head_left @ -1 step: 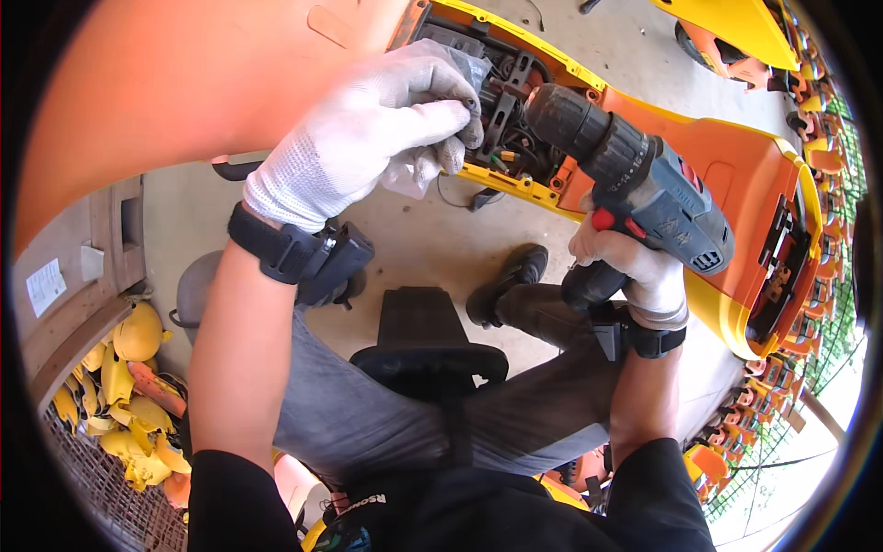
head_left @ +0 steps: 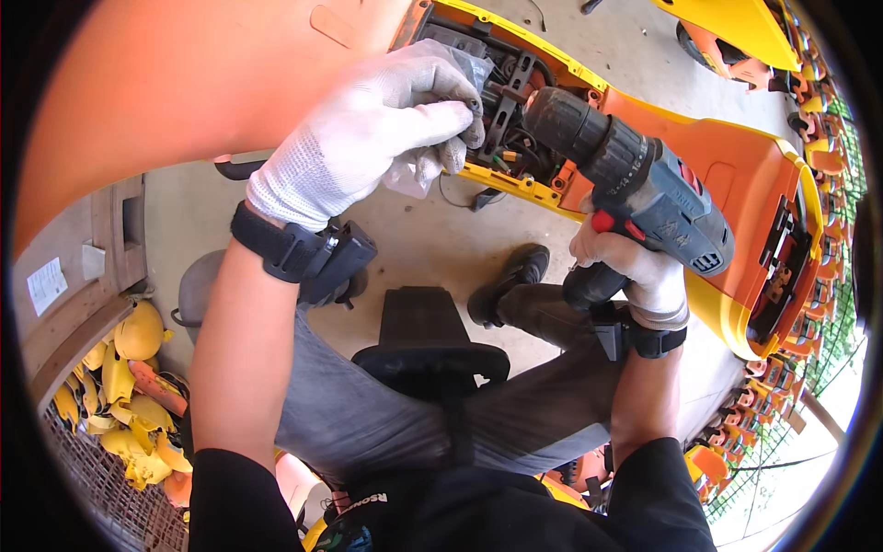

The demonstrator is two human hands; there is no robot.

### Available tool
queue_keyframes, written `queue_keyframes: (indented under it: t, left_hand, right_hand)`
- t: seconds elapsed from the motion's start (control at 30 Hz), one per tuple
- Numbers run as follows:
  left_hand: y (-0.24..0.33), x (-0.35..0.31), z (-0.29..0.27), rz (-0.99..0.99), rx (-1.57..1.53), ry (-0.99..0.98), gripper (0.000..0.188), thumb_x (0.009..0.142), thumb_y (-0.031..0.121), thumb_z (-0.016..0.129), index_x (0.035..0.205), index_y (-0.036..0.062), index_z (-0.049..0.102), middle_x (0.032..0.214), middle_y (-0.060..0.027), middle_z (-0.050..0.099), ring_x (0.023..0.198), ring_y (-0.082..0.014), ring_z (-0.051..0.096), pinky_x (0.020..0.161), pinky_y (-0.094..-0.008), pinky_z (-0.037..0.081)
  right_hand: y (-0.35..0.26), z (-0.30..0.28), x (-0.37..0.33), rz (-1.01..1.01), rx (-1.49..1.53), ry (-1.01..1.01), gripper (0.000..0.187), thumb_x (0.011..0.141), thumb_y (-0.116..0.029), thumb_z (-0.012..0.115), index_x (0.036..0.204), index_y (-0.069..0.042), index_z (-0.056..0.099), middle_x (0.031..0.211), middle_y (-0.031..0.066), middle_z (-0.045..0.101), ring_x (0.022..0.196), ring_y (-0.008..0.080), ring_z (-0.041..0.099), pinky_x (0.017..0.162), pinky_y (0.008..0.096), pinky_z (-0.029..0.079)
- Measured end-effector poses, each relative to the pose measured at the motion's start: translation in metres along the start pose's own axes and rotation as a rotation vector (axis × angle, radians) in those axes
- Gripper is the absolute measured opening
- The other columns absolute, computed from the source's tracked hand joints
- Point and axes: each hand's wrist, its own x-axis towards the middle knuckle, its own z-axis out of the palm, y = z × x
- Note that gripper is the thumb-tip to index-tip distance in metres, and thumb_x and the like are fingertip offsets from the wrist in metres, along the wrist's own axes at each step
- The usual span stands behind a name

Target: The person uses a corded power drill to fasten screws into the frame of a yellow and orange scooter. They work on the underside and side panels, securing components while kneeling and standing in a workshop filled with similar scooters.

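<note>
In a white glove, my left hand (head_left: 377, 129) is closed on a crumpled clear plastic bag (head_left: 411, 178), which shows above and below the fingers. A small dark piece peeks out between thumb and forefinger, too small to name. My right hand (head_left: 644, 267), also gloved, grips the handle of a blue-grey cordless drill (head_left: 658, 189). The drill's black chuck points up and left, toward the open bay of an orange and yellow vehicle body (head_left: 708, 156). Wiring and a slotted black bracket (head_left: 504, 115) lie inside that bay, partly behind my left hand.
A large orange panel (head_left: 202, 83) spans the upper left. Broken yellow shells (head_left: 138, 368) are heaped in a wire-mesh basket (head_left: 101, 478) at lower left, below a wooden crate (head_left: 83, 248). Rows of orange and yellow units (head_left: 823, 239) line the right side. A black seat (head_left: 428, 354) is between my legs.
</note>
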Motion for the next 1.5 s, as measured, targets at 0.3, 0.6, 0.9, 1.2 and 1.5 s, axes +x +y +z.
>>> queue_keyframes:
  t: [0.3, 0.6, 0.9, 1.2, 1.5]
  left_hand:
    - [-0.006, 0.000, -0.007, 0.014, 0.014, 0.008, 0.015, 0.099, 0.010, 0.057, 0.111, 0.0029, 0.062, 0.088, 0.0019, 0.059, 0.072, -0.0043, 0.055, 0.061, -0.0198, 0.043]
    - [-0.003, 0.002, -0.005, 0.104, 0.007, 0.022, 0.013, 0.099, 0.011, 0.057, 0.107, 0.0000, 0.058, 0.084, -0.0049, 0.063, 0.067, -0.0087, 0.059, 0.060, -0.0231, 0.050]
    - [-0.007, 0.001, -0.008, 0.069, 0.072, -0.013, 0.015, 0.103, 0.018, 0.055, 0.109, 0.0072, 0.062, 0.089, 0.0037, 0.059, 0.072, -0.0031, 0.055, 0.061, -0.0184, 0.042]
    - [-0.006, 0.003, -0.006, 0.006, 0.200, -0.012, 0.019, 0.105, 0.024, 0.052, 0.098, 0.0090, 0.061, 0.083, 0.0056, 0.059, 0.066, -0.0012, 0.054, 0.055, -0.0178, 0.040]
    - [0.000, 0.001, 0.001, -0.059, 0.233, 0.033, 0.026, 0.106, 0.029, 0.052, 0.095, 0.0080, 0.064, 0.075, 0.0059, 0.058, 0.063, -0.0007, 0.053, 0.054, -0.0181, 0.039]
  right_hand:
    - [0.005, -0.003, -0.003, -0.011, -0.130, -0.066, 0.035, 0.068, 0.003, 0.066, 0.103, 0.004, 0.061, 0.070, 0.0082, 0.063, 0.062, 0.0182, 0.062, 0.063, 0.0314, 0.052]
    - [0.000, -0.001, -0.008, -0.008, -0.259, 0.015, 0.033, 0.067, 0.002, 0.068, 0.100, 0.004, 0.063, 0.071, 0.0074, 0.065, 0.064, 0.0169, 0.063, 0.064, 0.0303, 0.053]
    - [0.000, -0.003, -0.011, -0.020, -0.327, 0.023, 0.028, 0.070, 0.004, 0.070, 0.097, -0.001, 0.067, 0.074, 0.0032, 0.066, 0.066, 0.0130, 0.064, 0.065, 0.0287, 0.053]
    - [0.004, -0.006, -0.014, -0.174, -0.609, 0.053, 0.024, 0.071, 0.000, 0.074, 0.094, -0.005, 0.070, 0.075, 0.0008, 0.067, 0.065, 0.0110, 0.064, 0.063, 0.0278, 0.053]
    - [0.005, -0.009, -0.017, -0.212, -0.677, 0.058, 0.020, 0.074, -0.003, 0.073, 0.093, -0.005, 0.069, 0.073, 0.0011, 0.067, 0.063, 0.0102, 0.064, 0.060, 0.0275, 0.053]
